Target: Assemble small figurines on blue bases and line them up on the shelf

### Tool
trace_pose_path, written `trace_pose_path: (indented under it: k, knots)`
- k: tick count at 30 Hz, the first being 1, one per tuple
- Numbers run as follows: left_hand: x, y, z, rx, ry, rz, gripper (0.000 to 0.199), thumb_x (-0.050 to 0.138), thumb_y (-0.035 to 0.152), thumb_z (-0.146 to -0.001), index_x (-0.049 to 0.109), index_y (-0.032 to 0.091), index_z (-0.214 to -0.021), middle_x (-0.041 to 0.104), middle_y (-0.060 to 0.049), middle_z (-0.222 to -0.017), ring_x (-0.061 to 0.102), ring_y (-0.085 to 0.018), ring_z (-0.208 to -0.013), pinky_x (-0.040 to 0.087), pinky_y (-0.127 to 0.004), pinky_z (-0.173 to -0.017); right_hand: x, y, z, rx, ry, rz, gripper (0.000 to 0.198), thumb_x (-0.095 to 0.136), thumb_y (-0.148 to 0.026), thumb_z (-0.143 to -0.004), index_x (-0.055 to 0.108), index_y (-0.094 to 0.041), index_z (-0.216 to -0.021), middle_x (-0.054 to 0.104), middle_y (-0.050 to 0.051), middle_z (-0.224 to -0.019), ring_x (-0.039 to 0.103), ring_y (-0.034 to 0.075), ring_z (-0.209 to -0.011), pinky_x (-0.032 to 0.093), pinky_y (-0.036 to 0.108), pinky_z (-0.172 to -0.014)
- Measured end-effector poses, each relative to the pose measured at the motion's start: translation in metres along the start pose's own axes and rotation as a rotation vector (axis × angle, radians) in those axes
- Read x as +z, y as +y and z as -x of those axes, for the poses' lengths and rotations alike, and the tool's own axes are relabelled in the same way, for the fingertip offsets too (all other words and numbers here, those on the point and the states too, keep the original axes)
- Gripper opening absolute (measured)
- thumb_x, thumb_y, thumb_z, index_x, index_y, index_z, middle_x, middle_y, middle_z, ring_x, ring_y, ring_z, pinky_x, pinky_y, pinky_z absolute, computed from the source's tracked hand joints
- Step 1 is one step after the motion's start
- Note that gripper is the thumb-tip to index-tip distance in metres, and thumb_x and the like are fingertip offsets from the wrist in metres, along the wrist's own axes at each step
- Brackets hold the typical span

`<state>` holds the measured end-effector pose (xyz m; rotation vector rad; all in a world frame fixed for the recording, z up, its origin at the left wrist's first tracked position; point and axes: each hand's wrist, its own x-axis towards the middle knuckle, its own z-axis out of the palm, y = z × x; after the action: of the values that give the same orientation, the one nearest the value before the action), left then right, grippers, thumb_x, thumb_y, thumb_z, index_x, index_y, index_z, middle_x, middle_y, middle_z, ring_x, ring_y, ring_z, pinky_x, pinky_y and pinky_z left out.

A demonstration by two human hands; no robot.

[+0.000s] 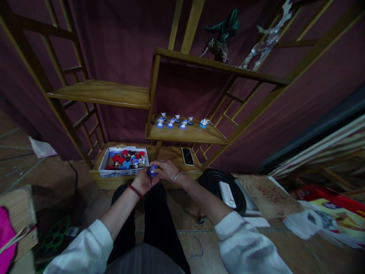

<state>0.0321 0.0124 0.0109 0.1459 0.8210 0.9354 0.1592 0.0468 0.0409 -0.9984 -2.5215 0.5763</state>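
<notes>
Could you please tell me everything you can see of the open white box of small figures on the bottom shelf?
The open rectangular white box, apparently cardboard, sits upright on the left part of the brown wooden bottom shelf. It has low walls, pale inside, and its front bears a greyish pattern too blurred to make out. Jumbled small red, blue, black and white figures cover its floor. The left hand is close to its front right corner; whether they touch is unclear.
</notes>
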Motion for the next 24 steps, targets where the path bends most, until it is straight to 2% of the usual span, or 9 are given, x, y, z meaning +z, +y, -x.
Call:
trace_pose_path:
  k: [9,19,24]
  knots:
    - [0.0025,0.0023,0.0022,0.03,0.031,0.002,0.026,0.03,0.027,-0.086,0.05,0.014,-0.075,0.059,-0.003,-0.057,0.06,-0.013,-0.05,0.048,-0.022,-0.048,-0.0058,-0.0035,-0.0047,-0.023,-0.025,0.074,0.022,0.056,-0.012,-0.075,0.059,-0.016,-0.097,0.063,0.006,-0.092,0.057,0.014,-0.085,0.042,0.023,-0.077]
    - [0.0023,-0.0012,0.0038,0.028,0.022,0.003,0.025,0.03,0.026,-0.085,0.05,0.014,-0.076,0.06,-0.003,-0.058,0.061,-0.013,-0.052,0.048,-0.023,-0.05,-0.0002,0.0036,-0.0026,-0.021,-0.034,0.076,0.022,0.055,-0.017,-0.077,0.058,-0.017,-0.098,0.062,0.004,-0.092,0.056,0.014,-0.084,0.042,0.023,-0.076]
    - [0.0024,-0.0025,0.0022,0.026,0.056,0.0,0.024,0.03,0.025,-0.085,0.05,0.015,-0.076,0.06,-0.003,-0.057,0.061,-0.013,-0.052,0.048,-0.023,-0.051,0.0001,0.0042,0.0002,0.007,-0.02,0.091,0.023,0.056,-0.02,-0.077,0.057,-0.018,-0.099,0.061,0.004,-0.091,0.056,0.014,-0.081,0.042,0.023,-0.074]
